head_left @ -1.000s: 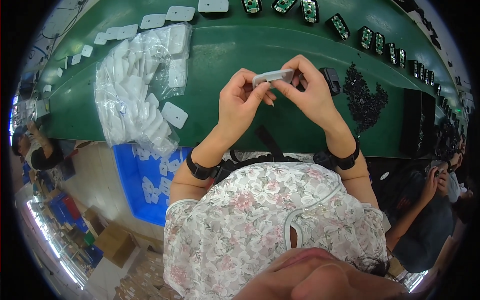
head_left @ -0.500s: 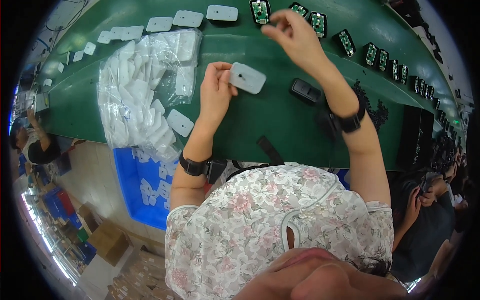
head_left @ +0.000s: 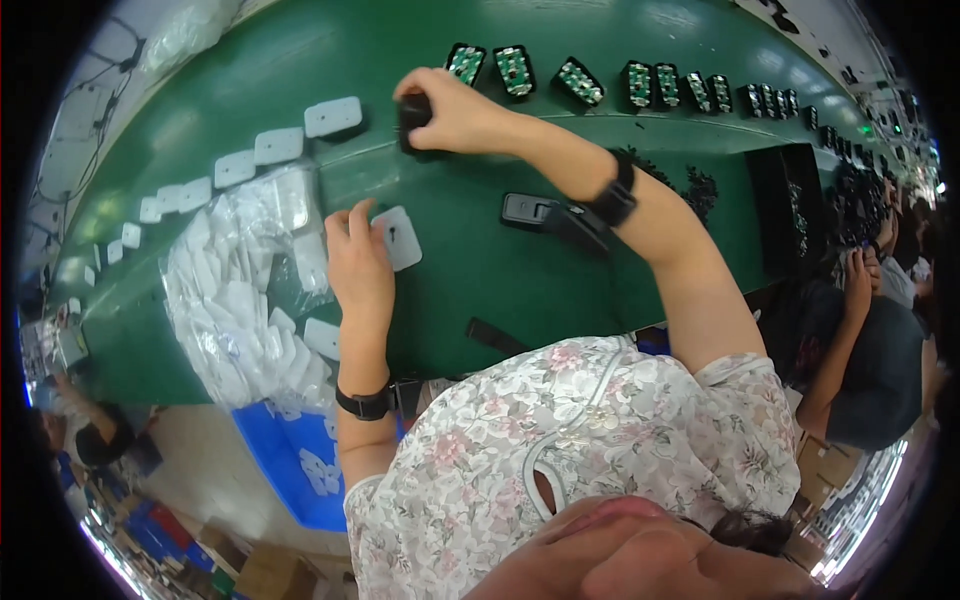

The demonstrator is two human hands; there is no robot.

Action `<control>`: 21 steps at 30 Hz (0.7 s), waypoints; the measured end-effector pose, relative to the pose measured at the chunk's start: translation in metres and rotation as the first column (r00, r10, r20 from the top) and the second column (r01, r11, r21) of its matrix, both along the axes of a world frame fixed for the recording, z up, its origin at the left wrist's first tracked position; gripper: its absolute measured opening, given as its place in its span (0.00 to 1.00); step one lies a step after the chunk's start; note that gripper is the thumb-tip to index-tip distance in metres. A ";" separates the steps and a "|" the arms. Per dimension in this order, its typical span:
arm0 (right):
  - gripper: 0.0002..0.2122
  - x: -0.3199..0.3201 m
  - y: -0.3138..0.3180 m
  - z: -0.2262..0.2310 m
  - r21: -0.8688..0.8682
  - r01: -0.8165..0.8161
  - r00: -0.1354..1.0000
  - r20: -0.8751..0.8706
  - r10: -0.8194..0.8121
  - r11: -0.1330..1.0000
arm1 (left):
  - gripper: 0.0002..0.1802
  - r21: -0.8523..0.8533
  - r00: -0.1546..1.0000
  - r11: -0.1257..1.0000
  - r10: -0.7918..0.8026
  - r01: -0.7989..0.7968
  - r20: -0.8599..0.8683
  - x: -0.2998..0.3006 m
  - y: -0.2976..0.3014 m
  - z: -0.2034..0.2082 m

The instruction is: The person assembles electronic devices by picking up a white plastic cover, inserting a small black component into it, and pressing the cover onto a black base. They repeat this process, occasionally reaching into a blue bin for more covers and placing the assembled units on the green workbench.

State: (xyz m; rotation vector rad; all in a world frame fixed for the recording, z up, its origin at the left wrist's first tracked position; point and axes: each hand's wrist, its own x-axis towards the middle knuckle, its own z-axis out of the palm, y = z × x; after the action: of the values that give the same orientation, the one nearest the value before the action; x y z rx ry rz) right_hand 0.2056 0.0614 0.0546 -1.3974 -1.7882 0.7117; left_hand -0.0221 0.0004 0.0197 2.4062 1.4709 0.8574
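My left hand (head_left: pixel 360 262) grips the edge of a white plastic cover (head_left: pixel 404 240) with rounded corners and a small dark hole, low over the green table (head_left: pixel 450 290). Farther off, my right hand (head_left: pixel 447 112) is closed on a black plastic case (head_left: pixel 412 120); its inner side is turned from view. Between the right forearm and my body lies another black device (head_left: pixel 527 208), partly beside the wrist strap. Left of my left hand, a clear bag (head_left: pixel 240 290) is filled with white covers. A loose cover (head_left: pixel 322 338) lies by the bag.
White covers (head_left: pixel 278 146) form a line along the far left. Black cases with green circuit boards (head_left: pixel 514 72) stretch along the far right. Small black parts (head_left: pixel 698 190) are heaped near a black box (head_left: pixel 785 210). A blue bin (head_left: pixel 300 470) stands below the table edge; a co-worker (head_left: pixel 865 360) sits at right.
My right hand has moved left and taken hold of a black case from the row. The left hand keeps its cover. The whole view has turned, shifting the table rows.
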 end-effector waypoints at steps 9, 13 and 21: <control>0.16 0.035 -0.070 -0.013 0.033 0.035 0.908 0.417 -0.046 0.999 | 0.32 0.056 0.989 0.988 -0.147 0.145 0.025 0.005 -0.013 -0.024; 0.15 0.016 -0.068 -0.011 0.039 -0.023 0.956 0.293 0.010 0.999 | 0.30 -0.034 0.963 0.971 -0.231 0.238 0.140 0.004 -0.005 -0.029; 0.17 -0.022 -0.074 -0.021 0.098 -0.212 0.928 0.331 0.169 0.972 | 0.30 -0.093 0.889 0.967 -0.177 0.236 0.422 -0.012 -0.011 -0.036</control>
State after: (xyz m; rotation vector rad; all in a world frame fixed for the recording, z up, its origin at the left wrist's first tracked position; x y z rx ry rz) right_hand 0.1838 -0.0122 0.0339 -1.3181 -2.2078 0.4697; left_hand -0.0337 -0.0106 -0.0158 2.0652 1.0559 1.0833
